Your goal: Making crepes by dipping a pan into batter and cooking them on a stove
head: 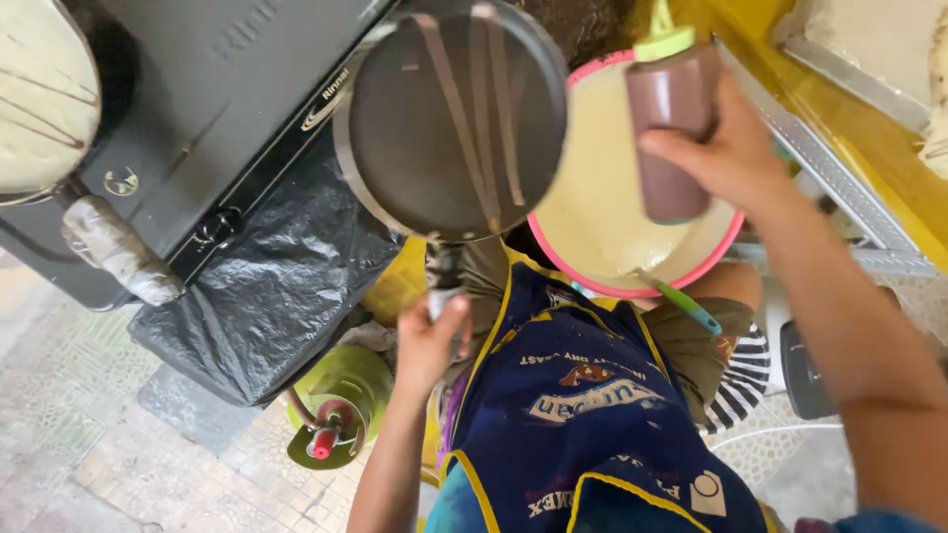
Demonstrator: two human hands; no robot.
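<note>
1. Two hands at work: left hand [432,336], lower centre, is clamped on the handle of a dark pan [454,118] held at upper centre; right hand [726,148], upper right, is clamped round a brown squeeze bottle [671,123].
2. Pan: stiff, likely fairly heavy at arm's reach; grip belongs at the handle only.
3. Bottle: soft-walled, light, possibly slippery; hold mid-body.
4. Edges: stove [197,118] left, pink-rimmed batter bowl [592,212] just beneath the bottle, with a green-handled tool resting in it; little open room between.

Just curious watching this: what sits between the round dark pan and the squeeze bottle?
In the head view, only the pink-rimmed batter basin's edge shows between the dark pan and the brown squeeze bottle.
</note>
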